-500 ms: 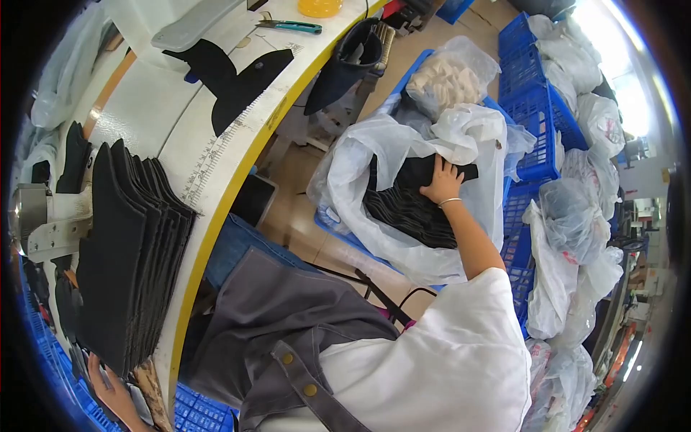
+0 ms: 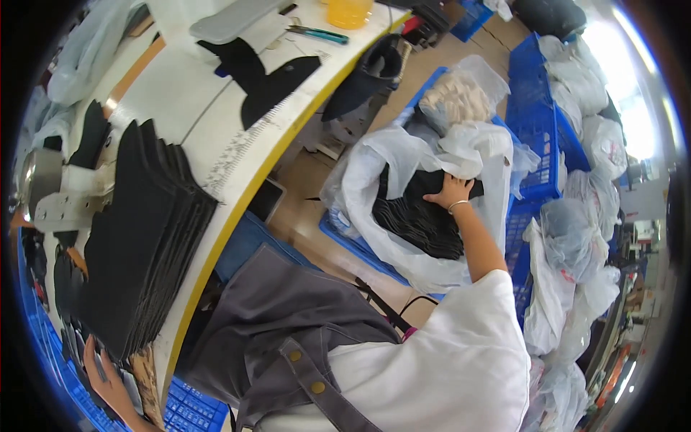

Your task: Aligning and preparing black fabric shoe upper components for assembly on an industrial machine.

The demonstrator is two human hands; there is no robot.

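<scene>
Fingers straight and slightly parted, the left hand point(image 2: 106, 385) reaches the lower end of a black stack point(image 2: 144, 237) on the white table point(image 2: 180, 86); whether it grasps any layer, I cannot tell. Matt and flat, those layers have curved, notched outlines and edges slightly fanned. Palm down, thumb spread wide from the fingers, the right hand point(image 2: 455, 192) lies on black pieces point(image 2: 417, 223), their layered edges rippling, inside a crumpled, translucent white liner point(image 2: 353, 180) in a blue crate point(image 2: 360, 250). Beyond sit beige pieces point(image 2: 461, 99) in clear plastic.
</scene>
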